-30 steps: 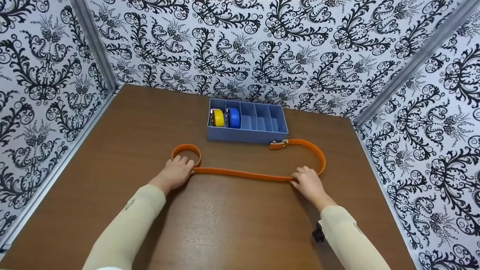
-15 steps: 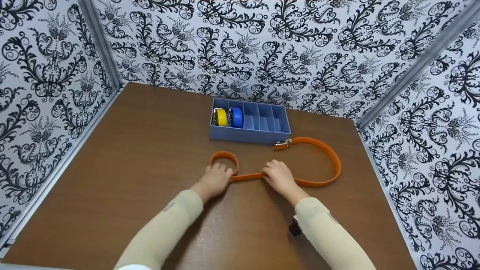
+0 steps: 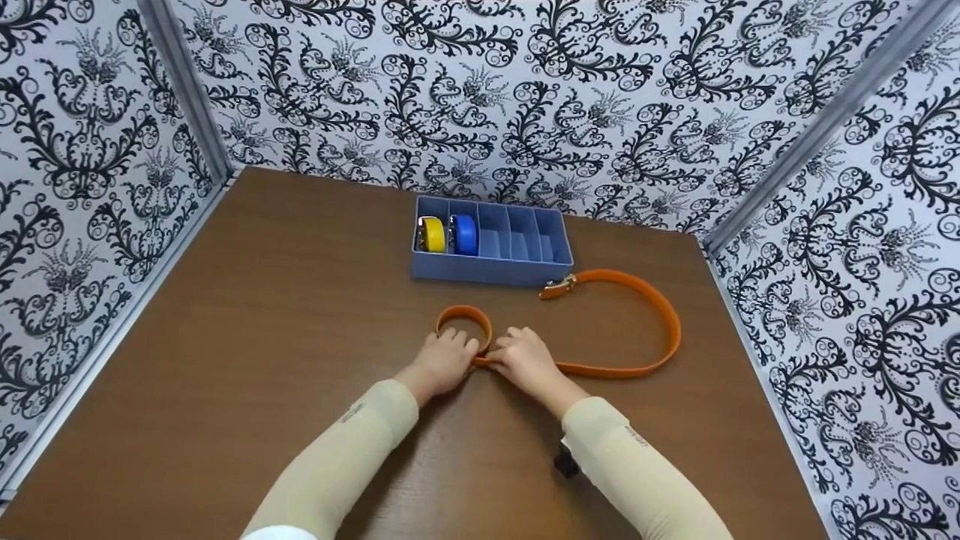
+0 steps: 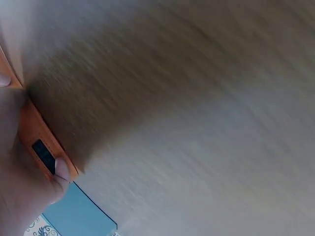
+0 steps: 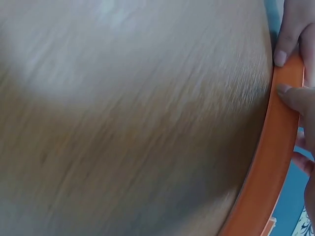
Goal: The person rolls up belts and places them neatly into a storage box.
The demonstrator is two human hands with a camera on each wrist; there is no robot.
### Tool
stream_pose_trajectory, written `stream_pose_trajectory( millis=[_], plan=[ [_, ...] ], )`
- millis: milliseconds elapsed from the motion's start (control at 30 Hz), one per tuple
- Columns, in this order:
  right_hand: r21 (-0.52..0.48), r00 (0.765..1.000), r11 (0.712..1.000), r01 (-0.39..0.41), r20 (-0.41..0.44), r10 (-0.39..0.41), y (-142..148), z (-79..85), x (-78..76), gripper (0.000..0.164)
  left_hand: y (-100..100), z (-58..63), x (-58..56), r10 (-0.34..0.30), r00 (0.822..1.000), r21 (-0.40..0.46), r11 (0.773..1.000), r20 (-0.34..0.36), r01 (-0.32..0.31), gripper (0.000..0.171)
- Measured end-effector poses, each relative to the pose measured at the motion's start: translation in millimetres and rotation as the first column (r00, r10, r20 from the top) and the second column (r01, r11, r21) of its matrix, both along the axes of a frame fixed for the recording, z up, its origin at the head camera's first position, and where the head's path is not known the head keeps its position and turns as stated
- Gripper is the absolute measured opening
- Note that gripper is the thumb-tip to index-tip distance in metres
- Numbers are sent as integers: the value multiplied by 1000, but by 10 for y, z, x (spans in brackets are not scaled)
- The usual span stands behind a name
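An orange belt (image 3: 616,372) stands on edge on the brown table, its silver buckle (image 3: 559,286) at the far end near the box. The other end is curled into a small loop (image 3: 465,311). My left hand (image 3: 444,361) holds the base of that loop; in the left wrist view its thumb lies by a dark slot in the strap (image 4: 37,125). Close beside it, my right hand (image 3: 529,364) pinches the strap, thumb on its face in the right wrist view (image 5: 270,152). From there the belt sweeps out in a wide curve to the right.
Behind the hands stands a blue-grey divided box (image 3: 487,268). Its two leftmost compartments hold a rolled yellow belt (image 3: 433,235) and a rolled blue belt (image 3: 465,235). Patterned walls enclose the table's back and sides. A black piece (image 3: 566,460) sits under the right sleeve.
The left hand has moved right with the loop, and the right hand has slid left along the strap. The hands are now nearly together, and the straight stretch between them has shortened.
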State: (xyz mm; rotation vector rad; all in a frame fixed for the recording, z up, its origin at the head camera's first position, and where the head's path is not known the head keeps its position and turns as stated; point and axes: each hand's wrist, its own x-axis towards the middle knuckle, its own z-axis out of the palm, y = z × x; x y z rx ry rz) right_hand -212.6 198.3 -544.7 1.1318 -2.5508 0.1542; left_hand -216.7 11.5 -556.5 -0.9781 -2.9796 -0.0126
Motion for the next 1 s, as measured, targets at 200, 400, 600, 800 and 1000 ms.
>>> stream_pose_trajectory(
  millis=[200,400,600,800,1000],
  plan=[
    [43,999,998,-50,-1,50,141,9,-13,4,-159,46,-78,-56,998,6,998,30,56,33],
    [45,997,996,-78,26,76,391,22,-21,5,-403,60,-171,-66,995,43,997,76,62,37],
    [41,995,994,-102,19,102,548,20,-15,5,-622,30,-246,-65,992,75,996,108,57,33],
    [22,1000,1000,-7,19,7,518,4,-59,4,-595,20,-228,-5,986,76,997,166,-7,36],
    [79,979,977,198,31,-201,269,62,-84,8,-452,15,-218,82,985,85,992,154,-96,32]
  ],
)
